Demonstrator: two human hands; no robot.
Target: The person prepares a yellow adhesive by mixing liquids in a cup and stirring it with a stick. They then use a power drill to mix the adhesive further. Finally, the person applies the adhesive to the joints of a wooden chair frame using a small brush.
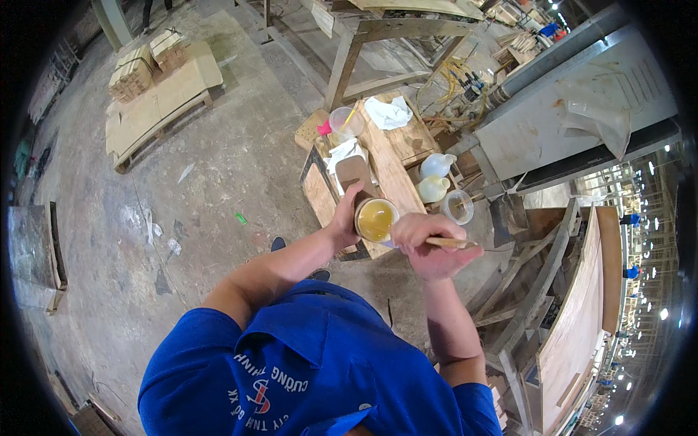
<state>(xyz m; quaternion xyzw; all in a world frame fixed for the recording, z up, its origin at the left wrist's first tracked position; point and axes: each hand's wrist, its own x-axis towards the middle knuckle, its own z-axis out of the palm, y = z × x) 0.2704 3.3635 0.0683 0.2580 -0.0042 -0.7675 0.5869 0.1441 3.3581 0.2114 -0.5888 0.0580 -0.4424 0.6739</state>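
Observation:
My left hand (346, 219) is wrapped round the side of a clear plastic cup (377, 219) of yellow-amber liquid. A flat brown piece with rounded corners (352, 171) shows just beyond it, by my fingertips; I cannot tell whether it is held too or lies on the boards. At the cup's right rim my right hand (430, 243) is closed on a thin wooden stick (445, 242), its end poking out to the right. The stick's other end is hidden by the fingers. Under the cup stands a low wooden worktop (392, 171).
Beyond lie a white cloth (387, 113) and a clear tub (347, 122) with a yellow stick. Two squeeze bottles (435, 176) and an open plastic cup (458, 207) stand right. A grey metal cabinet (582, 109) and wooden frame (534, 327) flank the right; a pallet (163, 105) lies far left.

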